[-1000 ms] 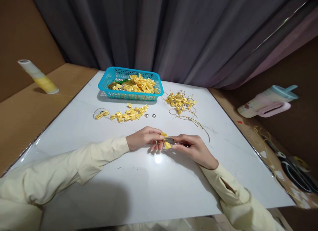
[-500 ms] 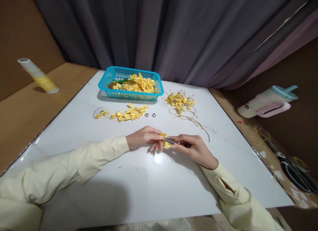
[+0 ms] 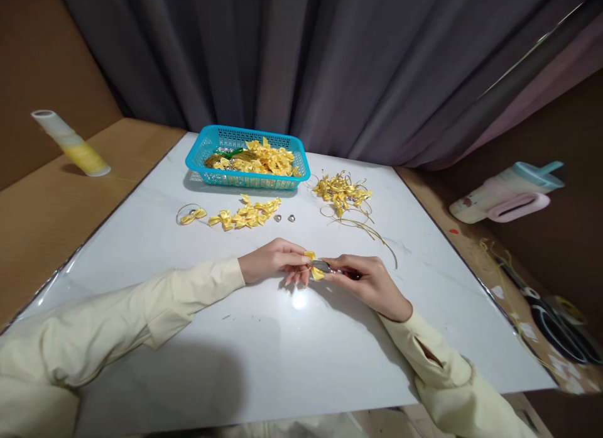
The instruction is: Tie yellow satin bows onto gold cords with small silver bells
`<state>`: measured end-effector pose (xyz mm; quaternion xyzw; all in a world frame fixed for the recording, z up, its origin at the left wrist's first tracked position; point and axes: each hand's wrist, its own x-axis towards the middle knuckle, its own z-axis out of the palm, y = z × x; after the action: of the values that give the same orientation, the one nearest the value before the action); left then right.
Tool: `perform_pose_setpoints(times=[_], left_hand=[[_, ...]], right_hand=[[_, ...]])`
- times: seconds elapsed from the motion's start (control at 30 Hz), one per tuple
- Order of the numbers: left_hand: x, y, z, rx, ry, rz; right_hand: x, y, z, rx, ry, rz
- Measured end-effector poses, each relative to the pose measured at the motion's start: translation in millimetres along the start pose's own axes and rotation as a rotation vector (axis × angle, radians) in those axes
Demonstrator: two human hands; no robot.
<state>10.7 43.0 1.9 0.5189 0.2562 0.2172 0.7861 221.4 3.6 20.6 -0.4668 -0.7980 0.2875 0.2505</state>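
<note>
My left hand [image 3: 277,262] pinches a yellow ribbon bow [image 3: 316,274] between thumb and fingers, above the white table. A thin cord runs from the bow under my left fingers. My right hand [image 3: 374,282] is closed around a small cutting tool, which looks like snips, with a grey metal blade [image 3: 322,266] and a dark handle partly hidden in the palm. The blade lies against the middle of the bow. Beyond my hands lie a row of loose yellow bows [image 3: 249,214], two small silver bells [image 3: 291,218] and a bow on a looped cord [image 3: 192,216].
A blue basket [image 3: 249,180] of yellow bows and cords stands at the back. Right of it lies a pile of corded bows [image 3: 342,191] with loose gold cords [image 3: 372,230]. A tumbler [image 3: 511,190] and large scissors [image 3: 549,318] are at the right, a ribbon roll [image 3: 78,150] at the left.
Both hands keep nearly the same hold and place. A little more of the tool's dark handle shows at my right palm.
</note>
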Motion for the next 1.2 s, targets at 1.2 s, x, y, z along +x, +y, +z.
perform_pose_setpoints(times=[1.2], left_hand=[[1.0, 0.8, 1.5, 0.015, -0.012, -0.001]], right_hand=[[2.1, -3.8, -4.0, 0.266, -0.019, 0.168]])
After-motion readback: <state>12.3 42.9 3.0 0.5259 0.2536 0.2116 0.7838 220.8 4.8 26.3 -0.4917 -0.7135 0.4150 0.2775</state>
